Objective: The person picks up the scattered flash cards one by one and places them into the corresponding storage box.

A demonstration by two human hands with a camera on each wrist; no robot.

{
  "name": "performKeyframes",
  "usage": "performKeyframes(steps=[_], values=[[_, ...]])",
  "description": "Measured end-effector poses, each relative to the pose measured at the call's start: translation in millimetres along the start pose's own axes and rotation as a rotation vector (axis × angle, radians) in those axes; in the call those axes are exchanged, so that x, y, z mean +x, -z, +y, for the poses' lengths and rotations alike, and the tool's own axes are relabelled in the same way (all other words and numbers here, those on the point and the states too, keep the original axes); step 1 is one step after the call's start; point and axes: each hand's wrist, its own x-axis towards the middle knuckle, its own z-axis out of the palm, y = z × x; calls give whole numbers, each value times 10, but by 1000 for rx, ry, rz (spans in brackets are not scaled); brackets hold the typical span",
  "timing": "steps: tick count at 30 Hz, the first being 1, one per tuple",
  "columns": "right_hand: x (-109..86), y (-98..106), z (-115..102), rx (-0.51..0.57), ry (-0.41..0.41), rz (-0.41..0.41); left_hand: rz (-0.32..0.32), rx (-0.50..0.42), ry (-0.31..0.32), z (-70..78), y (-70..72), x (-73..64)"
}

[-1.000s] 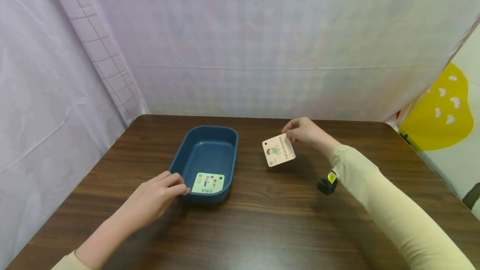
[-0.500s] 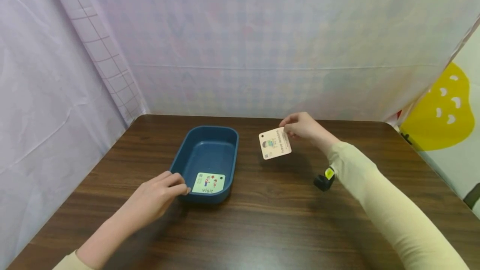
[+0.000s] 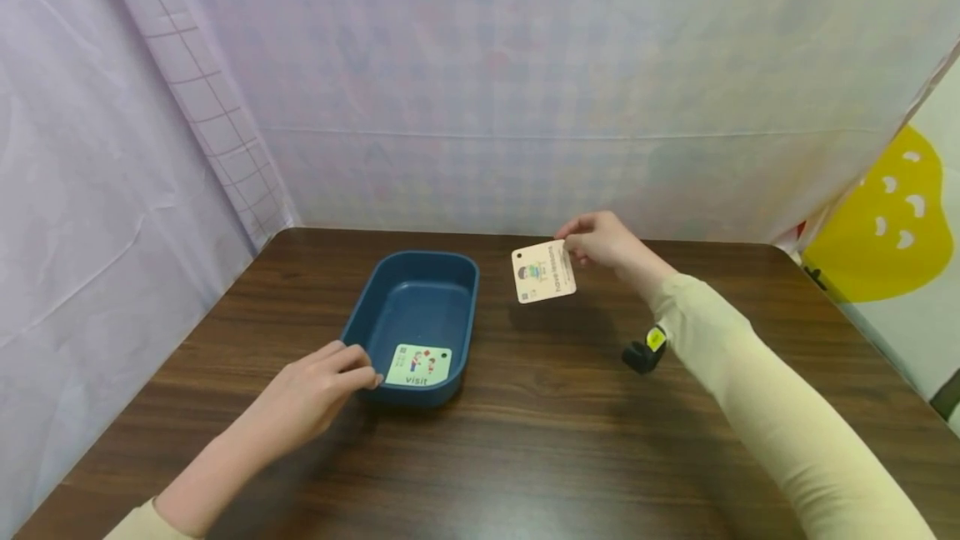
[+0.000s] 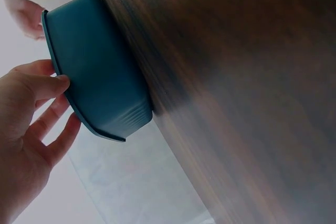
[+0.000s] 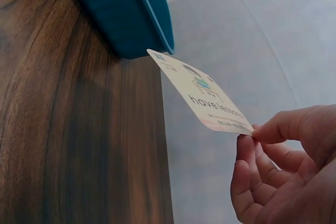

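Observation:
A deep blue plastic bin (image 3: pixel 467 332) stands on the table, left of centre. My left hand (image 3: pixel 324 383) grips its near left rim; in the left wrist view the thumb (image 4: pixel 62 83) lies on the outer wall and the other fingers go over the rim. Inside the bin, at the near end, lies a pale green card (image 3: pixel 418 366) reading "visit". To the right of the bin, my right hand (image 3: pixel 603 242) pinches a cream card (image 3: pixel 542 273) by one corner, above the table. This card reads "have lessons" and has a punched hole in one corner.
The dark wooden table (image 3: pixel 510 457) ends at a pale checked curtain (image 3: pixel 525 107) behind and a white cloth (image 3: pixel 90 190) at left. A black camera (image 3: pixel 645 350) with a yellow label sits at my right wrist. A yellow shape (image 3: pixel 881 223) shows at far right.
My right hand has carried the cream card away from me and slightly left, toward the table's back edge. The left hand and the bin have stayed in place.

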Motion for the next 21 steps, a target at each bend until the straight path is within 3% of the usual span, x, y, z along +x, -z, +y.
performKeyframes(steps=[21], values=[[36,-102,-239,23,40,9,3,14,6,10,4,1]])
